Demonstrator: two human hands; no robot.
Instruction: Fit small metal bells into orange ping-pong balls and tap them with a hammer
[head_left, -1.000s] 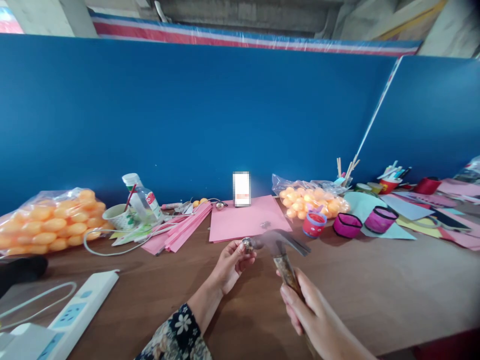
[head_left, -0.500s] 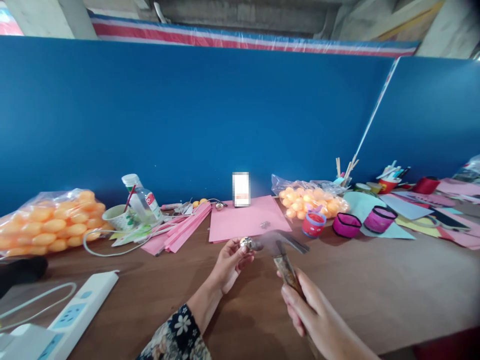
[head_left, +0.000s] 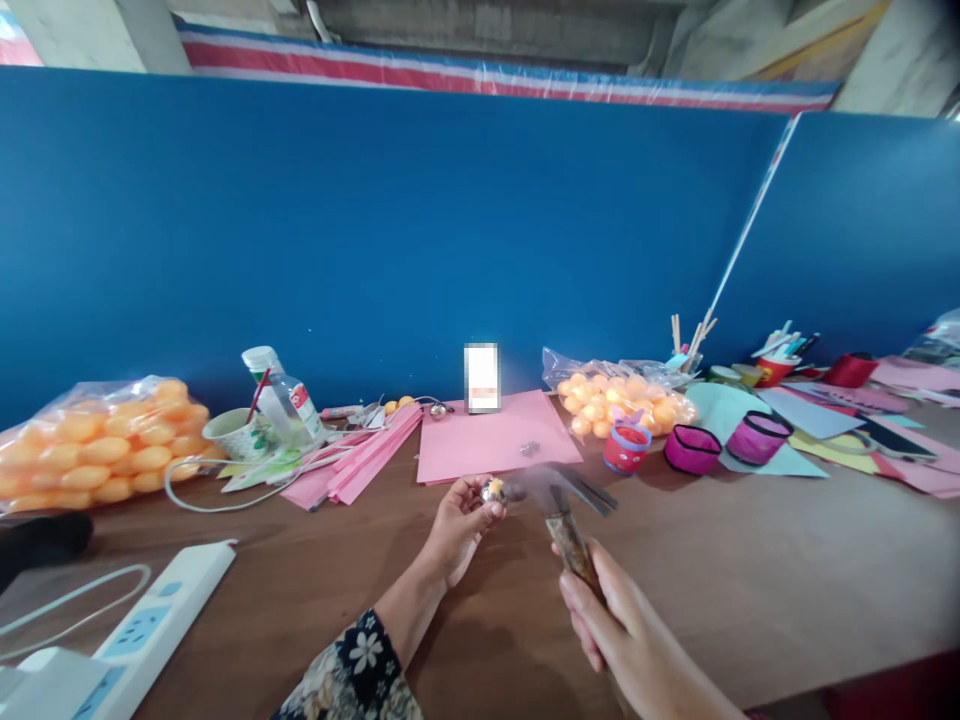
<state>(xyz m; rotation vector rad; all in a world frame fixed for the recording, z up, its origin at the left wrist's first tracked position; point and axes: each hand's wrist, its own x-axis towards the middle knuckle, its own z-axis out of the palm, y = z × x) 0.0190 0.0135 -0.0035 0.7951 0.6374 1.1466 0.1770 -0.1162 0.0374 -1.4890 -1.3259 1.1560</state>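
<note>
Between the thumb and fingers of my left hand point(head_left: 459, 530) is a small round shiny silver object point(head_left: 494, 491) with a yellowish patch; I cannot make out its kind. My right hand point(head_left: 607, 610) is wrapped round the worn handle of a claw hammer point(head_left: 571, 545). The hammer's head is a little blurred, its striking face right beside the silver object and its claw pointing right. Whether the two touch, I cannot tell. Beyond my hands lies a pink sheet of paper point(head_left: 457, 445), with a few small silvery bits point(head_left: 529, 449) on it.
Bags of orange balls point(head_left: 97, 450) stand at left and back right. A white power strip point(head_left: 169, 620) lies front left. Near the blue partition point(head_left: 450, 220) are a bottle point(head_left: 277, 400), pink strips point(head_left: 382, 450), a small red cup point(head_left: 627, 447) and purple fabric rings point(head_left: 694, 450).
The silver object has turned slightly in my left fingers, showing more of its yellowish patch. My right hand and the hammer have shifted a touch to the left.
</note>
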